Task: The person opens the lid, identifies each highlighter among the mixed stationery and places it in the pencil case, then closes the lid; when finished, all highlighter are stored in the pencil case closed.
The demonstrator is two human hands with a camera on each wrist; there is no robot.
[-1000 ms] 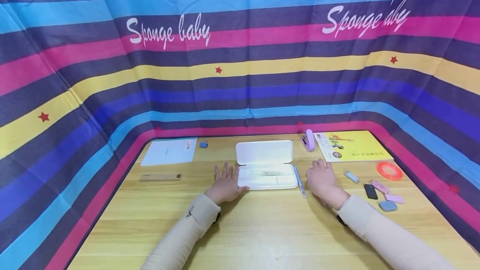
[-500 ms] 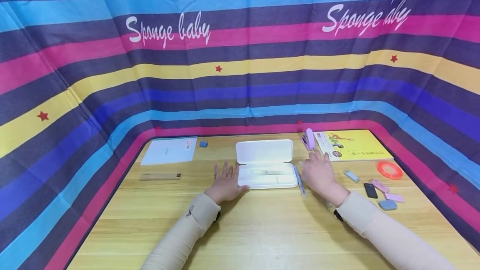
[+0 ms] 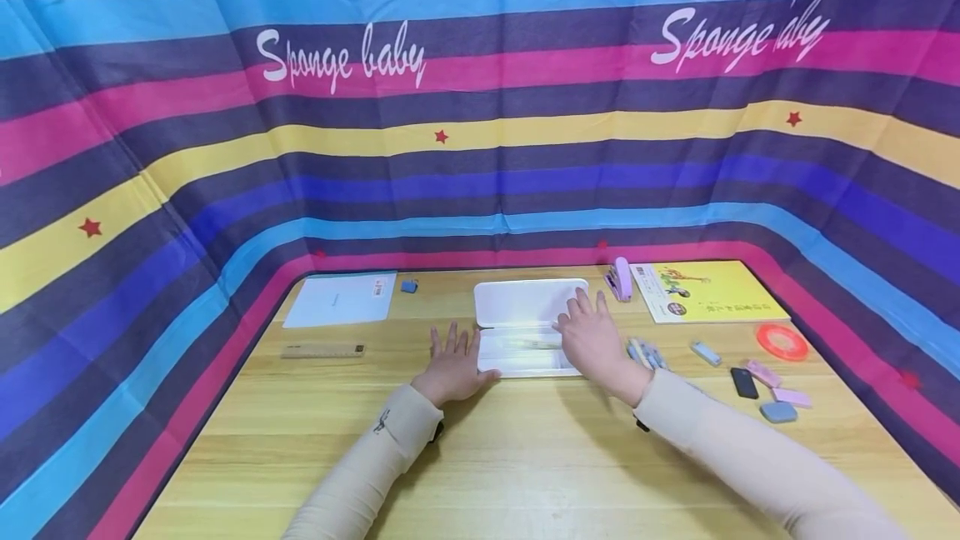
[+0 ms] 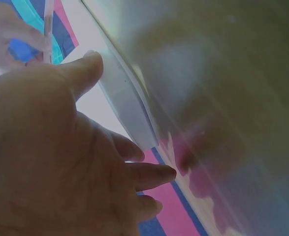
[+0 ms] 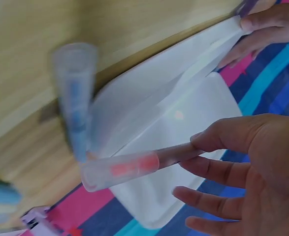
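Note:
A white pencil case (image 3: 517, 365) lies with its lid (image 3: 517, 304) raised. My left hand (image 3: 452, 369) rests against its left end, fingers spread, the thumb at the front edge; the left wrist view shows the thumb on the case wall (image 4: 124, 93). Over the case's right end is my right hand (image 3: 597, 347). Between thumb and index finger it pinches a pen (image 5: 134, 167) with a clear cap and pink-red showing inside. A blue pen (image 5: 75, 98) with a clear end lies beside the case in the right wrist view, hidden by the hand in the head view.
Blue and cream erasers or pens (image 3: 647, 353) lie right of my right hand. Farther right are a tape roll (image 3: 782, 342), a black block (image 3: 744, 382) and small pink and blue pieces. A purple stapler (image 3: 619, 279), yellow book (image 3: 712, 290), ruler (image 3: 322, 350) and booklet (image 3: 341, 300) surround the case.
My right hand has moved left from beside the case to over its right end, with a pen in its fingers. Blue and cream items it covered now show. My left hand stays put.

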